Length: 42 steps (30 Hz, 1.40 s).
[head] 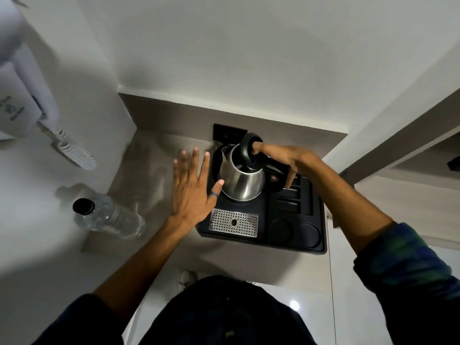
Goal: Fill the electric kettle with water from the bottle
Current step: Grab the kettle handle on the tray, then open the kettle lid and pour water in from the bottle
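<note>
On the far left a white hair dryer [22,95] hangs on the wall with its curly cord [74,153] below it. Next comes the water bottle [109,215], clear with a black cap [83,206] on top, and it stands on the grey counter [149,175] near the left edge. The left hand [191,190] is spread wide and flat over the counter, holding nothing, and its thumb tip is right at the side of the kettle. The shiny metal kettle [242,183] sits on a black tray [293,235], at the back of the counter by the wall. In front of the kettle the tray has a little metal grid [234,222] full of holes. The kettle's black lid [249,150] is tipped up and open. The right hand [283,160] is closed around the black handle [275,170] of the kettle, and its thumb touches the lid. The right arm has a dark checked sleeve [403,257]
</note>
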### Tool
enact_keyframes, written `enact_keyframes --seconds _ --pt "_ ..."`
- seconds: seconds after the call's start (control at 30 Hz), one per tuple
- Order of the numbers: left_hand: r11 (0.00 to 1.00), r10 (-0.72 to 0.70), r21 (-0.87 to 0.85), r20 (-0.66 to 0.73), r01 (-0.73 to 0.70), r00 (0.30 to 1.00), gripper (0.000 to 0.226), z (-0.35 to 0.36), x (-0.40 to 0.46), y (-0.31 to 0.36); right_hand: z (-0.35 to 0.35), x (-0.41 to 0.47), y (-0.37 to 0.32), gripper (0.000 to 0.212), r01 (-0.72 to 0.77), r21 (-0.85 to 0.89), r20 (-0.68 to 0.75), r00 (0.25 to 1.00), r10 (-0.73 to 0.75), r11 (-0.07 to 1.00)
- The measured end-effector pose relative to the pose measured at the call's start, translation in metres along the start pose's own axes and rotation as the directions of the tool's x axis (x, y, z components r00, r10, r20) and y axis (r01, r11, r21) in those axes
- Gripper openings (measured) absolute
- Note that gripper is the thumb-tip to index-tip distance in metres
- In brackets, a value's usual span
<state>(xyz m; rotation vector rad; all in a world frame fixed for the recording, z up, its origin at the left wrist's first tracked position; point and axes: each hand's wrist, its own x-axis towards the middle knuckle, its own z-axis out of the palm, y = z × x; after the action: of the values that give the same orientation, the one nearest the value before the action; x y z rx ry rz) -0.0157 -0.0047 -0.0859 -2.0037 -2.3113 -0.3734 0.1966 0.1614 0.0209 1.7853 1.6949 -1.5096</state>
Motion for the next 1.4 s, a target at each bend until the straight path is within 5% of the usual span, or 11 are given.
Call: enact_keyframes --seconds 0.13,0.33,0.63,0.97,1.17,1.4 --pt "1.000 -0.012 -0.008 0.015 0.012 1.000 0.082 0.002 -0.002 0.000 -0.019 -0.002 0.025 0.092 0.077 0.032 0.060 0.995 -0.079 0.997" --pt "0.999 -0.035 -0.030 0.040 0.036 0.999 0.080 0.004 -0.008 -0.003 -0.017 0.007 0.073 0.055 0.334 0.256 0.104 0.923 -0.370 0.907" --pt "0.998 -0.053 0.012 -0.021 0.054 0.998 0.080 -0.005 -0.004 -0.001 0.001 0.017 0.072 0.063 0.442 0.259 0.012 0.887 -0.461 0.859" --pt "0.986 -0.160 0.035 -0.138 0.166 0.977 0.086 -0.009 -0.020 -0.013 -0.014 0.016 0.019 0.058 0.527 0.355 0.066 0.810 -0.583 0.772" --pt "0.958 -0.288 -0.060 -0.191 0.282 0.938 0.090 -0.014 -0.046 -0.042 0.041 0.042 -0.047 0.070 0.624 0.347 0.132 0.707 -0.695 0.701" --pt "0.936 -0.339 0.004 -0.249 0.351 0.907 0.089 -0.021 -0.065 -0.073 0.096 0.076 -0.081 0.059 0.614 0.318 0.180 0.709 -0.682 0.722"
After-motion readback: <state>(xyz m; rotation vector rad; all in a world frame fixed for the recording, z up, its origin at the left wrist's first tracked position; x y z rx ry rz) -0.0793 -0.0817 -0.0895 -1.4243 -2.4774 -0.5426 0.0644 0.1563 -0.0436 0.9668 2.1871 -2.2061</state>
